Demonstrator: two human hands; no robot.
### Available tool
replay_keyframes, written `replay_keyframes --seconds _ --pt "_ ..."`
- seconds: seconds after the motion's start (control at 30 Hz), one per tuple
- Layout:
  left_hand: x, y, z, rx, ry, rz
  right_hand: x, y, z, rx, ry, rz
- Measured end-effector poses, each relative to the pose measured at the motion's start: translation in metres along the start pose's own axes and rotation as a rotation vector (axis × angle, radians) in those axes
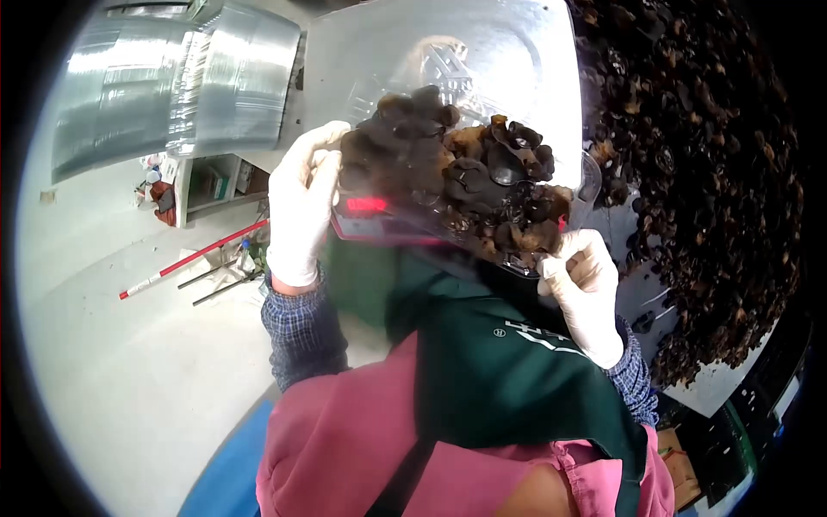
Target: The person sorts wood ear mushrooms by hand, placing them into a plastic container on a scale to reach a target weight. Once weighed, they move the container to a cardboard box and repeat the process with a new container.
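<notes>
A clear plastic tray holding dark brown, frilly pieces like wood ear fungus [491,177] is held up in front of the body. My left hand [307,202], in a white glove, pinches its left edge. Gloved in white too, my right hand [581,289] grips the tray's lower right corner. Under and behind the tray is a scale with a shiny metal plate [362,52]; its red digits [366,204] glow through the plastic, too blurred to read. The left part of the tray looks hazy.
Stacks of clear plastic trays [129,90] stand at the upper left. A large heap of the dark fungus [698,155] covers the table on the right. A shelf [215,185] and a red and white pole [194,258] are at the left, beyond the table.
</notes>
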State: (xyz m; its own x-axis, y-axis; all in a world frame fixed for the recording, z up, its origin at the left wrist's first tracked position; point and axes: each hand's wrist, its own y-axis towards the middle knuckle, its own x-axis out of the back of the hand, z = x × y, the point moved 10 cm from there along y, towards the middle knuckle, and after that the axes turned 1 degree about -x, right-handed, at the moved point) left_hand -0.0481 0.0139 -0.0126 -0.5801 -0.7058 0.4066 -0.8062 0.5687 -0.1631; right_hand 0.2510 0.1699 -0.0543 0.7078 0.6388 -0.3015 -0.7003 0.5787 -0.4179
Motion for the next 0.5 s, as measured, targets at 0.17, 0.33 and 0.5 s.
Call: replay_keyframes --seconds 0.17,0.33,0.5 --pt "0.001 0.0035 -0.0008 -0.017 0.024 0.008 -0.0015 -0.0041 -0.0057 -0.071 0.0 0.024" --pt "0.0031 0.0039 -0.0021 -0.022 0.033 -0.004 -0.0025 -0.0025 -0.0083 -0.06 0.018 0.044" --pt "0.007 -0.0002 0.0016 0.031 -0.048 -0.007 -0.0035 0.0002 -0.0111 -0.07 0.053 0.054"
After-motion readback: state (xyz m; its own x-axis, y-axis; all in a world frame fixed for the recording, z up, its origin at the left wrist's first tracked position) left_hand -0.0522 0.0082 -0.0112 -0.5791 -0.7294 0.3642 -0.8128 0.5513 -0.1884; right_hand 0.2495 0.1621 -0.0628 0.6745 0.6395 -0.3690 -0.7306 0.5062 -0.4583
